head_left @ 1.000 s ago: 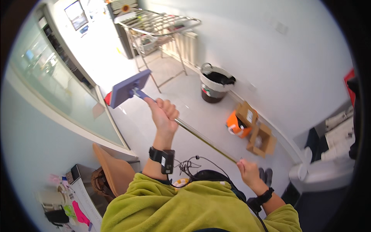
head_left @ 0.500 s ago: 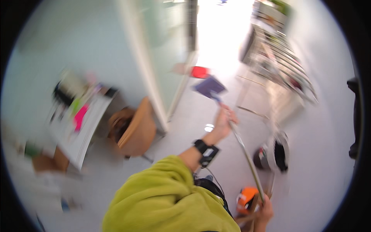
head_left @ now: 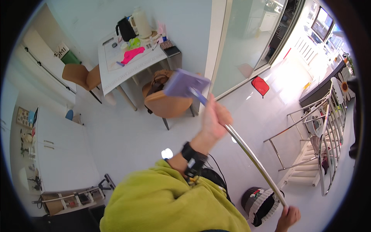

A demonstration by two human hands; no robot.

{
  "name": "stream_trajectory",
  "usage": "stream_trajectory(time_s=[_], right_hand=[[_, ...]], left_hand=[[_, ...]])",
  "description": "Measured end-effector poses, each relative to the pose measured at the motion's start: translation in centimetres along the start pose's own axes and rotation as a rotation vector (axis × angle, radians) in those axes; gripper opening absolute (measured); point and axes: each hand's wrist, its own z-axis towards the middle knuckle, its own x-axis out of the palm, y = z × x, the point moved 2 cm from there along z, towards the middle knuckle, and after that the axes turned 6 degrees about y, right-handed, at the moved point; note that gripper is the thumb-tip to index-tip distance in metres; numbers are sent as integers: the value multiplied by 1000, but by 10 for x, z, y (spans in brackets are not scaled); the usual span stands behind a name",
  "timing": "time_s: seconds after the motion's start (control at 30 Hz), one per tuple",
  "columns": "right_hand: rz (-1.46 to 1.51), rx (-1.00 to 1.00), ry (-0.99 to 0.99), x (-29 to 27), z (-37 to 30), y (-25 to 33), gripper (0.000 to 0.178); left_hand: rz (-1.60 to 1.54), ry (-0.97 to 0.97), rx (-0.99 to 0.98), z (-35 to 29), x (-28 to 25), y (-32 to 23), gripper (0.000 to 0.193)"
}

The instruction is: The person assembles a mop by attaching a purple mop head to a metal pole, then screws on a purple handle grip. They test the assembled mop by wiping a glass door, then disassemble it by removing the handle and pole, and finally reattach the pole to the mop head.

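My left hand [head_left: 216,118], with a black band and a small device on its wrist, is wrapped round the upper part of a flat mop [head_left: 252,159]. The mop has a shiny metal pole and a flat purple head, which is raised off the floor and slightly smeared by motion. In the view, that head overlaps a brown chair [head_left: 170,105]. Down at the lower right, my right hand [head_left: 289,217] closes round the other end of the pole. Beside it stands a dark round basket [head_left: 257,197] with a pale ruffled rim.
A white table [head_left: 129,69] by the wall bears a black kettle [head_left: 125,29] and a pink cloth [head_left: 132,55]. A metal drying rack [head_left: 326,131] stands at the right. A red dustpan-like item [head_left: 261,86] lies near the glass door [head_left: 243,46]. White cabinets [head_left: 63,154] line the left.
My view has turned left, so the table, chair and door sit further right. The mop head has swung left to overlap the chair. Both hands still grip the pole.
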Motion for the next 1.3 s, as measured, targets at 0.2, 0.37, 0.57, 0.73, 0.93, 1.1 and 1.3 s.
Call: stream_trajectory(time_s=[0.2,0.37,0.57,0.73,0.93,1.1,1.3], right_hand=[[520,-205,-89,91,127,36,34],[813,-361,83,144,196,129,27],[872,-693,2,159,255,288,17],[754,-849,-263,148,298,449,18],[827,-1000,-312,138,342,596,22],[921,-1328,-118,145,406,679,46],[958,-1593,291,180,425,774,46]], left_hand=[[109,120,434,-76,35,-136,52],[196,207,706,-151,36,-225,51],[285,510,966,-239,38,-340,41],[377,146,1517,-310,32,-442,32],[245,7,1480,-426,-5,-538,42],[344,-142,1743,-491,-37,-570,54],[350,44,1984,-488,-53,-556,50]])
